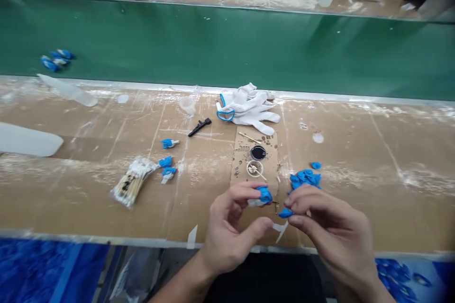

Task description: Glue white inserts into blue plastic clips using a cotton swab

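My left hand [234, 227] holds a small blue and white piece [263, 195] at its fingertips, with the thumb apart below it. Just to the right, my right hand [330, 227] pinches a small blue piece [285, 213] between thumb and fingers. A pile of blue pieces [306, 178] lies directly behind my right hand. Beyond my left hand, a stained cardboard sheet [272, 165] carries a cup of dark liquid [258, 152], a clear cup [255, 168] with a swab in it, and another swab [249, 138].
White gloves [249, 109] lie behind the cardboard. Left of them are a black tool [199, 127], several blue-white pieces [168, 174] and a bag of swabs [132, 182]. A green belt [227, 47] crosses behind the table, with blue-white pieces [57, 59] at its left.
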The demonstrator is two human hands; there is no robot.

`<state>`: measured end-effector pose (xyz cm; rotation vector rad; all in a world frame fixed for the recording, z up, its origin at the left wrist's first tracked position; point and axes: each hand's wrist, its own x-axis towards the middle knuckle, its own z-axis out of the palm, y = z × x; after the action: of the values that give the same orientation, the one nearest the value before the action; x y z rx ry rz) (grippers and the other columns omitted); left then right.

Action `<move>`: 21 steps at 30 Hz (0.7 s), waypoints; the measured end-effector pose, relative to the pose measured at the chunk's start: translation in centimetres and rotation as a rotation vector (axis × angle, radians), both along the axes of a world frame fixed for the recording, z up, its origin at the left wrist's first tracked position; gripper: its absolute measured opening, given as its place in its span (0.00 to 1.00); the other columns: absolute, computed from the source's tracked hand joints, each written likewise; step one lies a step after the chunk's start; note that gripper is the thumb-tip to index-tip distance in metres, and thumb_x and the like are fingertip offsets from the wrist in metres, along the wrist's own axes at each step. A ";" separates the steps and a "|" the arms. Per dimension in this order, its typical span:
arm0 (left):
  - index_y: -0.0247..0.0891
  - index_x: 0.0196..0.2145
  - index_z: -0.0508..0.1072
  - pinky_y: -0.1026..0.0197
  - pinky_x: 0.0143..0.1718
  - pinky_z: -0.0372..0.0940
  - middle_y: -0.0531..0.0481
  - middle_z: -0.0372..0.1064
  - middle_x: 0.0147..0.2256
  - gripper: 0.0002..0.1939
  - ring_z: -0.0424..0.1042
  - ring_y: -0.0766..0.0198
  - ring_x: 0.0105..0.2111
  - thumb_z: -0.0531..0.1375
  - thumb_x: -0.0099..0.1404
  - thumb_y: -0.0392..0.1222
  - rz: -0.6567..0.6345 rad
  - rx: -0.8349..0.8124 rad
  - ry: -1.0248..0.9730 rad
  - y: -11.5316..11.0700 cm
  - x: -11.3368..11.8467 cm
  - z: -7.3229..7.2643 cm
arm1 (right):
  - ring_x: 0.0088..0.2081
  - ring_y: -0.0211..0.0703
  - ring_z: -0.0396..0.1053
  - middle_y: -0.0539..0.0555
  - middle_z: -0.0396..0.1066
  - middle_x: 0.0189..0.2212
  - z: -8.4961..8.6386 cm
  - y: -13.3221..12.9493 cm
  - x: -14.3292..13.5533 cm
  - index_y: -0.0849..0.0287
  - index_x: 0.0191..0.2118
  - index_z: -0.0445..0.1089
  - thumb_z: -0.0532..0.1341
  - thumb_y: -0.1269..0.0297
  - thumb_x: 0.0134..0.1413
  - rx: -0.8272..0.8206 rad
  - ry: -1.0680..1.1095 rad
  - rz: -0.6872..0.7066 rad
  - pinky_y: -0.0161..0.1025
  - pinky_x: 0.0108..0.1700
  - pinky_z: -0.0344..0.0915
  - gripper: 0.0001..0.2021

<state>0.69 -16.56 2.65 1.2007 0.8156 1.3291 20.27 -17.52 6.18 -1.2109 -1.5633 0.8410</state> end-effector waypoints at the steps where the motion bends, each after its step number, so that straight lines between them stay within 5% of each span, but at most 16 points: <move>1: 0.42 0.47 0.77 0.58 0.50 0.78 0.41 0.79 0.50 0.14 0.81 0.55 0.50 0.71 0.64 0.39 -0.002 0.015 -0.009 -0.1 0.2 0.0 | 0.38 0.43 0.76 0.51 0.76 0.35 0.1 -0.2 -1.1 0.52 0.34 0.77 0.70 0.70 0.60 -0.040 0.026 -0.016 0.34 0.36 0.74 0.06; 8: 0.44 0.43 0.78 0.55 0.48 0.80 0.45 0.81 0.47 0.09 0.82 0.55 0.48 0.67 0.68 0.33 0.043 0.118 0.166 -0.6 -0.3 -0.1 | 0.40 0.41 0.77 0.52 0.76 0.43 -1.0 0.0 -3.1 0.52 0.35 0.75 0.69 0.68 0.62 -0.114 0.094 -0.014 0.33 0.39 0.75 0.04; 12: 0.44 0.44 0.76 0.57 0.42 0.81 0.45 0.81 0.47 0.10 0.83 0.56 0.44 0.65 0.68 0.30 0.041 0.247 0.222 -0.9 -0.9 0.0 | 0.51 0.46 0.77 0.55 0.75 0.55 -1.0 -0.5 -3.0 0.48 0.52 0.74 0.65 0.65 0.66 -0.135 0.045 0.066 0.37 0.48 0.77 0.10; 17: 0.46 0.51 0.69 0.61 0.41 0.80 0.43 0.81 0.47 0.15 0.84 0.57 0.42 0.67 0.70 0.41 0.078 0.231 0.139 -1.6 -0.7 0.2 | 0.58 0.47 0.74 0.54 0.76 0.57 -0.5 -0.3 -3.6 0.44 0.60 0.73 0.62 0.55 0.71 -0.062 0.079 0.245 0.38 0.58 0.75 0.15; 21: 0.43 0.41 0.70 0.63 0.36 0.80 0.46 0.83 0.38 0.12 0.85 0.58 0.36 0.69 0.67 0.48 0.031 0.137 0.112 -1.9 1.3 0.7 | 0.50 0.51 0.80 0.53 0.81 0.50 -1.0 -1.8 -1.5 0.45 0.53 0.77 0.67 0.55 0.66 -0.039 0.173 0.108 0.40 0.49 0.81 0.12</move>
<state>1.96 -18.43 3.38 1.3853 0.8360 1.3704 18.77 -19.32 5.14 -1.0592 -1.4875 1.0233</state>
